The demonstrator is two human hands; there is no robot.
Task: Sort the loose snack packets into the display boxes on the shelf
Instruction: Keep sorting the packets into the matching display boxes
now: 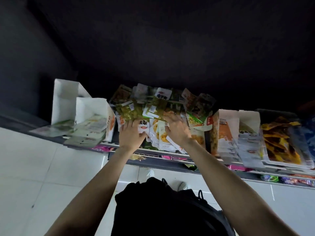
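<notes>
White box: an open white cardboard display box [68,101] stands at the far left of the dark shelf [119,143], well left of the heap, with flat pale packets [88,128] lying inside and spilling over its front.

Heap: a loose heap of snack packets [153,106], green, white and orange, lies in the middle of the shelf. This is your landmark.

Your left hand: your left hand [131,133] lies on the heap's front left edge, palm down. Its fingers and thumb pinch a small white packet with a red mark and dark lettering [143,126].

Your right hand: your right hand [175,128] rests on the heap just right of the left one, fingers spread and fairly straight on the packets. It is blurred, and it appears to grasp nothing.

Filled boxes: right of the heap stand a row of white cardboard display boxes [228,120], touching side by side, holding orange and white packets upright.

Yellow packets: far right of the heap, a stack of yellow and brown packets [279,142] leans at the shelf's end.

Floor: below the heap, pale floor tiles [34,167] and your dark clothing [162,210].
</notes>
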